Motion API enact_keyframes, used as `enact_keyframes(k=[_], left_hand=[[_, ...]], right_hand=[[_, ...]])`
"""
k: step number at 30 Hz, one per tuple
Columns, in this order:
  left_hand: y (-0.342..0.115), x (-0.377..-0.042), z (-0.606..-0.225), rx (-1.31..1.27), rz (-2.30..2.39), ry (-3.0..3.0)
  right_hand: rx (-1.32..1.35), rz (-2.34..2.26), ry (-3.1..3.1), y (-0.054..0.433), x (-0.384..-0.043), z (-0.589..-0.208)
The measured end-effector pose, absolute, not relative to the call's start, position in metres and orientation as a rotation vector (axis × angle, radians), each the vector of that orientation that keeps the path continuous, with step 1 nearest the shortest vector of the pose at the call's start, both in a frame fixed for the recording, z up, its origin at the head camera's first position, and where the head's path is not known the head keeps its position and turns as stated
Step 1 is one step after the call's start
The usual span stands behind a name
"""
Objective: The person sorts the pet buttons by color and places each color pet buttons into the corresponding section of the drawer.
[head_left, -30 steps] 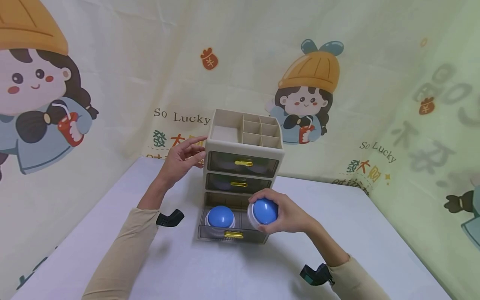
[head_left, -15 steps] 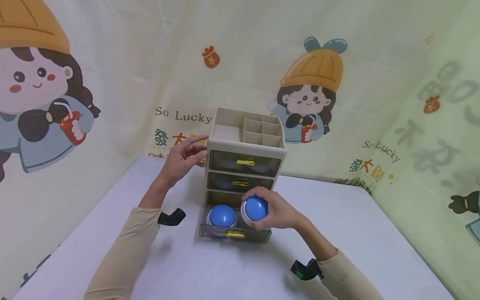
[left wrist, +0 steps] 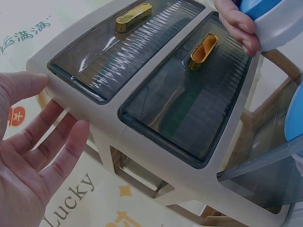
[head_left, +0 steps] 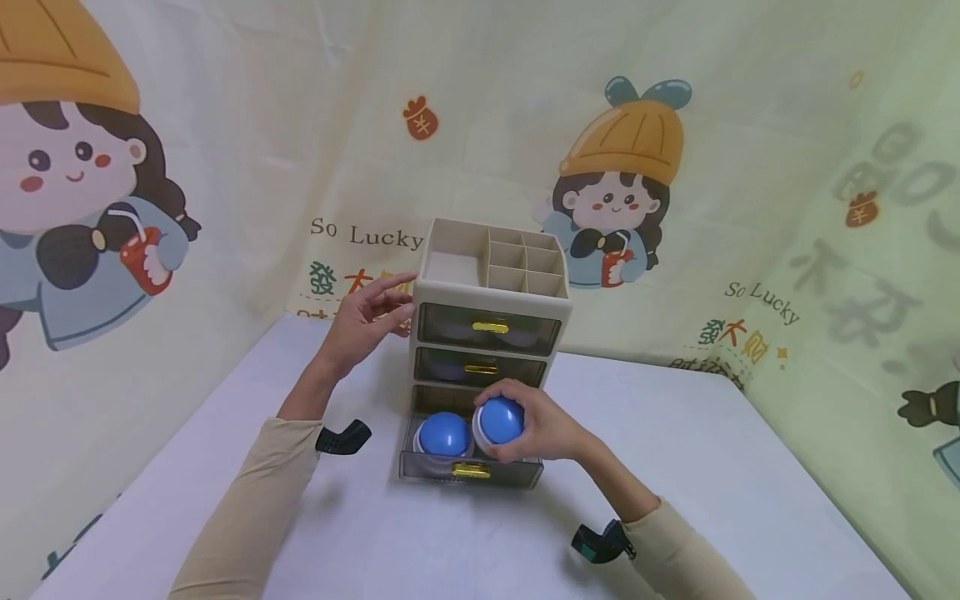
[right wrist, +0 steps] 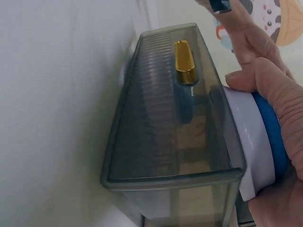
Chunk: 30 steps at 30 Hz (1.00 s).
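My right hand (head_left: pixel 553 427) grips a round buzzer button (head_left: pixel 501 420) with a blue dome and a white base. It holds the button tilted over the right part of the pulled-out bottom drawer (head_left: pixel 517 475). A second, matching button (head_left: pixel 444 435) sits in the left part of that drawer. In the right wrist view, the white base (right wrist: pixel 251 142) shows just behind the clear drawer front. My left hand (head_left: pixel 362 327) rests its fingertips against the left side of the beige drawer organizer (head_left: pixel 487 292), fingers spread, holding nothing.
Two upper drawers with smoky fronts and gold handles (head_left: pixel 490 327) are closed. Small compartments (head_left: pixel 525 262) divide the organizer's top. It stands on a white-covered table (head_left: pixel 645 400), with a printed curtain (head_left: pixel 480 150) close behind. Black cameras (head_left: pixel 343 437) are strapped to both wrists.
My right hand has moved left with its button, from the drawer's right edge to beside the other button. My left hand has stayed against the organizer.
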<state>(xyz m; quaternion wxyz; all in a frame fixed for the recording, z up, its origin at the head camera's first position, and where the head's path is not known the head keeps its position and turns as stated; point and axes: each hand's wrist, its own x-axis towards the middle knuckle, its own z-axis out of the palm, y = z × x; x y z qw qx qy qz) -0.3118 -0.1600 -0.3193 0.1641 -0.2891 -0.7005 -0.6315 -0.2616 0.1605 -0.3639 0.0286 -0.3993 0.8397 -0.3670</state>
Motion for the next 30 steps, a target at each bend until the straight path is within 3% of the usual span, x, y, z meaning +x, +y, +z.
enact_keyframes(k=[30], left_hand=[[-0.16, -0.313, -0.321, -0.828, -1.802, -1.988]], right_hand=[[-1.125, -1.442, 2.449, 0.165, -0.267, -0.372]])
